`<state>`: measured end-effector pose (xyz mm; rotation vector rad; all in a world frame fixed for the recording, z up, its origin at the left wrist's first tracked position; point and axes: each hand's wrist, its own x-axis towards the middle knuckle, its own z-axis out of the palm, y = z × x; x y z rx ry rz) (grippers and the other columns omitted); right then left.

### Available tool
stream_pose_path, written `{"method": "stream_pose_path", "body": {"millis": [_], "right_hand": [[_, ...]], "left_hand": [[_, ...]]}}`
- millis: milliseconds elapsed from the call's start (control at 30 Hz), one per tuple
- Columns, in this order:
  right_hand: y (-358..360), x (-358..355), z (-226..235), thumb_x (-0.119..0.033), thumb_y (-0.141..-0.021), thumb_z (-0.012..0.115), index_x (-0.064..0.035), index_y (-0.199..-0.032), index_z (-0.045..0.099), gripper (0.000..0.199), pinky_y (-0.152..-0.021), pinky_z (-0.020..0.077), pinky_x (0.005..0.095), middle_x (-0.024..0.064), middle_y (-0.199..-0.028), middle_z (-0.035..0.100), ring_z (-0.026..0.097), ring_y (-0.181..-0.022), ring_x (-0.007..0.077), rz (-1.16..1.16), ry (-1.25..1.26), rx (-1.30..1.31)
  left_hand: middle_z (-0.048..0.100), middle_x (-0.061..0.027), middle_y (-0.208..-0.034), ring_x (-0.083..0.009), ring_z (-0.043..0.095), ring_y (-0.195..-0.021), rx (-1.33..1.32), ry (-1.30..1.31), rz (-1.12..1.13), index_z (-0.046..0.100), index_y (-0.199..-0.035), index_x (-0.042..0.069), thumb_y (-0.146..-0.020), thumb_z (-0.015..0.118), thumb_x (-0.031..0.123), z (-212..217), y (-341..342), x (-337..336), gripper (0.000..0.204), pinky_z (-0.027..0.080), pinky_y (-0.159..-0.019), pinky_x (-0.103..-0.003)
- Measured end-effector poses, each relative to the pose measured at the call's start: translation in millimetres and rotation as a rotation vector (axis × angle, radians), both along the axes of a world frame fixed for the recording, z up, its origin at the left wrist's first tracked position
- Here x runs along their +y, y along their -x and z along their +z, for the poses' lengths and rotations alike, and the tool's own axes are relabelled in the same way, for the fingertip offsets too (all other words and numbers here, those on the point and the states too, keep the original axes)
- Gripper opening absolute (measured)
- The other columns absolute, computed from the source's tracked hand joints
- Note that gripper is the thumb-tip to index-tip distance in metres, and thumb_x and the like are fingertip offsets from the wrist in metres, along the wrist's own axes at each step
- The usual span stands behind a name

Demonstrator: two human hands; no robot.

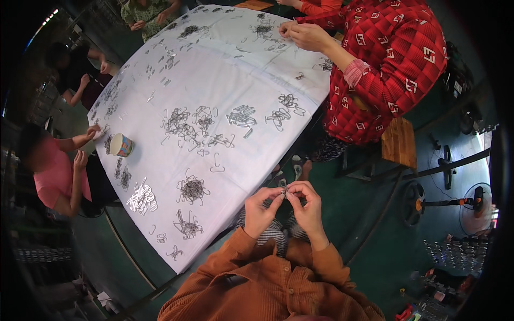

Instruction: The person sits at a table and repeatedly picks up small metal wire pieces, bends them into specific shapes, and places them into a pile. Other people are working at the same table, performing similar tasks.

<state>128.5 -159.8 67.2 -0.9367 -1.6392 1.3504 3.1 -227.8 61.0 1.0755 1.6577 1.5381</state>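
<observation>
Brown shirt (257, 289), then both hands (260, 213) (307, 212), small greyish piece (284, 190) in a pinch between them.

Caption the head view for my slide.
Both hands pinch a small grey piece beside a white-covered table scattered with wire hooks.

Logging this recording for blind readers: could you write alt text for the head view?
The wearer's left hand and right hand pinch a piece too small to make out, beside a white-covered table strewn with heaps of bent wire pieces. A tub stands toward its left side; a person in red is at the right, more people across the table.
</observation>
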Motion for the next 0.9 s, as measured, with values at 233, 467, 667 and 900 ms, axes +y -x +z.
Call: {"method": "stream_pose_path", "body": {"millis": [233,467,667,900], "right_hand": [[-5,2,8,0.003,-0.083,0.064,0.0021,-0.086,0.063,0.004,-0.075,0.0487,0.0241,0.0077,-0.101,0.061,0.059,-0.084,0.0119,0.042,-0.063,0.017],[-3,6,-3,0.004,-0.084,0.063,0.0028,-0.087,0.062,0.003,-0.075,0.0478,0.0232,0.0060,-0.101,0.060,0.057,-0.083,0.0094,0.035,0.056,0.070],[0,-3,-18,0.002,-0.085,0.064,0.0015,-0.090,0.062,0.006,-0.077,0.0482,0.0242,0.0083,-0.105,0.060,0.057,-0.089,0.0121,0.009,0.186,0.290],[-1,-3,-18,0.005,-0.087,0.059,0.0023,-0.093,0.058,0.006,-0.087,0.0463,0.0260,0.0095,-0.105,0.055,0.056,-0.093,0.0140,0.030,0.187,0.453]], "left_hand": [[0.071,-0.0083,-0.095,-0.0105,0.063,-0.083,-0.019,0.005,0.025,0.070,-0.101,-0.002,-0.083,0.068,-0.002,0,-7,1,0.018,0.051,-0.077,-0.025],[0.070,-0.0083,-0.097,-0.0109,0.063,-0.086,-0.062,0.030,0.017,0.069,-0.103,-0.003,-0.085,0.067,-0.002,-1,-7,4,0.019,0.051,-0.079,-0.025],[0.070,-0.0084,-0.096,-0.0122,0.064,-0.088,-0.083,0.028,-0.012,0.067,-0.106,-0.004,-0.086,0.067,-0.001,0,-12,-1,0.020,0.051,-0.082,-0.026],[0.069,-0.0119,-0.099,-0.0201,0.065,-0.091,0.141,-0.013,-0.033,0.066,-0.109,0.000,-0.083,0.066,-0.003,11,-2,10,0.026,0.051,-0.082,-0.030]]}}
